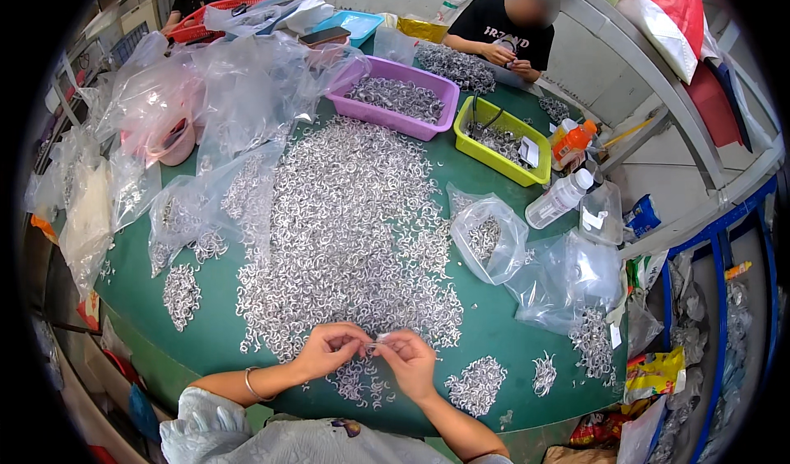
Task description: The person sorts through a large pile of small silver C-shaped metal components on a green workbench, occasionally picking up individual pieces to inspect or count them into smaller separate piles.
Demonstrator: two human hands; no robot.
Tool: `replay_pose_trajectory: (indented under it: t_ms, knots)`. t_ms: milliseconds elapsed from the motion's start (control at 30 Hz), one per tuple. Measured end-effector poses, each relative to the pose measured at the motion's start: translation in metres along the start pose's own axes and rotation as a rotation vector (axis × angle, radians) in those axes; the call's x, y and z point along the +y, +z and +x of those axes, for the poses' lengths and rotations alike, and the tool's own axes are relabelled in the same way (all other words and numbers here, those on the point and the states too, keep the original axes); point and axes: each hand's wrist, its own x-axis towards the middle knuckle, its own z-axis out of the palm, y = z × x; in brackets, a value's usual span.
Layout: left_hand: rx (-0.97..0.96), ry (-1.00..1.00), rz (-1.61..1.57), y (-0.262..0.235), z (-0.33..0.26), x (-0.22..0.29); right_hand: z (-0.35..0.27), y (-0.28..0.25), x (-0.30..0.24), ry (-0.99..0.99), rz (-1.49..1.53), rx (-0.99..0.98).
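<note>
Roughly crosswise, small pale piece (374, 345), pinched by left hand (336, 348), right hand (409, 360).

Looks like a workshop, judging by silvery curved pieces (346, 192) heaped beyond the fingers (401, 346), plus a parts-filled purple tub (383, 119) and a co-worker (490, 25) farther off.

The person's left hand (336, 349) and right hand (407, 362) pinch a shiny thing (378, 341) near a heap of curved silvery pieces (350, 217) on the green surface (206, 341); a purple tub (387, 120) stands at the heap's far end.
</note>
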Motion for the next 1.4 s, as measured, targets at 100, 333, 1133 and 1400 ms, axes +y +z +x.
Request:
replay_pose_trajectory:
  t_ms: [100,333,1133,1400]
  knots:
    - [-0.004,-0.009,-0.037,0.002,0.003,0.001,-0.001,-0.003,0.001,-0.013,0.01,0.005]
    - [0.008,-0.058,-0.049,0.007,0.008,0.008,-0.001,-0.004,-0.004,-0.033,0.024,0.02]
    - [0.005,-0.124,-0.01,0.016,0.016,0.013,-0.002,-0.004,-0.018,-0.035,-0.009,0.096]
    - [-0.036,-0.18,0.132,0.014,0.036,0.032,0.002,-0.008,-0.018,-0.022,-0.018,0.105]
